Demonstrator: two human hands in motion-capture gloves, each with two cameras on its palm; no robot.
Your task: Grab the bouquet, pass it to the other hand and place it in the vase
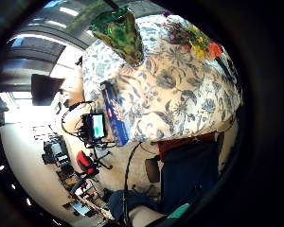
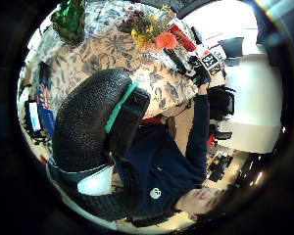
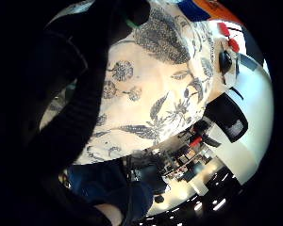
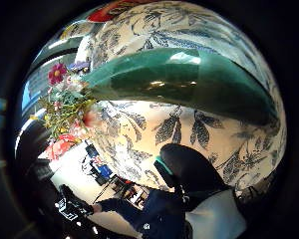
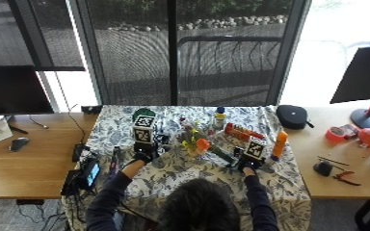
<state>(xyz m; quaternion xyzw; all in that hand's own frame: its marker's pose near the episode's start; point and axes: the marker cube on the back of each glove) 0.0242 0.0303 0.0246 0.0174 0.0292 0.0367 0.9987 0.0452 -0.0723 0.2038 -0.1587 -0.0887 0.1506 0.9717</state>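
Fingers of the right hand [image 5: 249, 163] sit at the bouquet's [image 5: 198, 143] stem end; grip cannot be confirmed. Left hand [image 5: 144, 155] fingers: state indeterminate. Bouquet lies on the worktop [image 5: 172, 178], vase [image 1: 119, 33] empty. Judged: pickup barely begun; handover and placement outstanding.

Left hand [image 2: 95, 127] fills frame centre, fingers curled, gripping nothing. Bouquet [image 2: 152, 29] lies on floral cloth [image 2: 95, 56], upper centre. Vase [image 2: 68, 19] upper left.
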